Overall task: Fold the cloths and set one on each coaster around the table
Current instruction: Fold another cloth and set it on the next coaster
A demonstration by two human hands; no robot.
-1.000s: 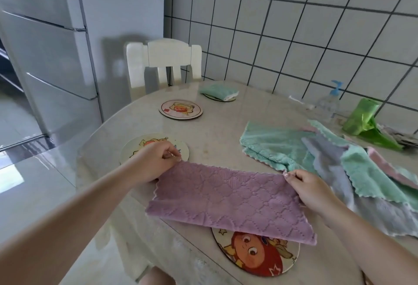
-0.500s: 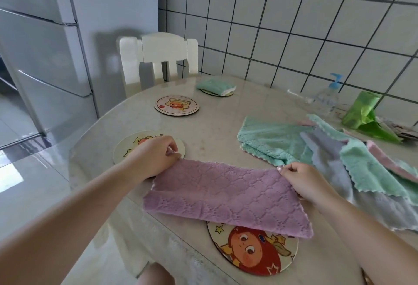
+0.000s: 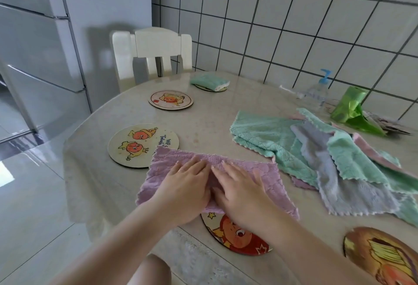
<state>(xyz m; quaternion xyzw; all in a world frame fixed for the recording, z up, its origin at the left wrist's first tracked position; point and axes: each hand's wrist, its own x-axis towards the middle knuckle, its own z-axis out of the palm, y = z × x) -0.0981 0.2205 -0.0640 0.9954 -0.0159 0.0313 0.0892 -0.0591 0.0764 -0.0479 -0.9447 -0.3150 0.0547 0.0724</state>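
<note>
Two hands lie flat on the purple cloth (image 3: 267,176), side by side and touching at the thumbs: the left hand (image 3: 185,187) and the right hand (image 3: 239,189) both have fingers spread and palms down, pressing the fabric without gripping it. The cloth is spread on the bench (image 3: 210,131) with its far edge just past the fingertips and its near edge under the wrists. That near edge overlaps the red cartoon coaster (image 3: 237,237), which shows below the wrists at the bench's near rim. The cloth's far-left corner, beyond the left hand, touches or slightly covers the coaster with orange figures (image 3: 135,144).

Farther out past the left hand sits another round coaster (image 3: 170,99), bare, and beyond it a folded green cloth (image 3: 209,81) rests on a coaster near the far edge. To the right of the right hand lies a loose pile of cloths (image 3: 328,155), green, grey and pink overlapping, its nearest edge just beside the purple cloth's right side. A yellow-brown coaster (image 3: 380,255) sits near the right forearm at the near rim. Open bench surface lies between the fingertips and the far coasters. A pump bottle (image 3: 316,94) and a green bag (image 3: 348,108) stand by the tiled wall, and a white chair (image 3: 151,54) stands at the far side.
</note>
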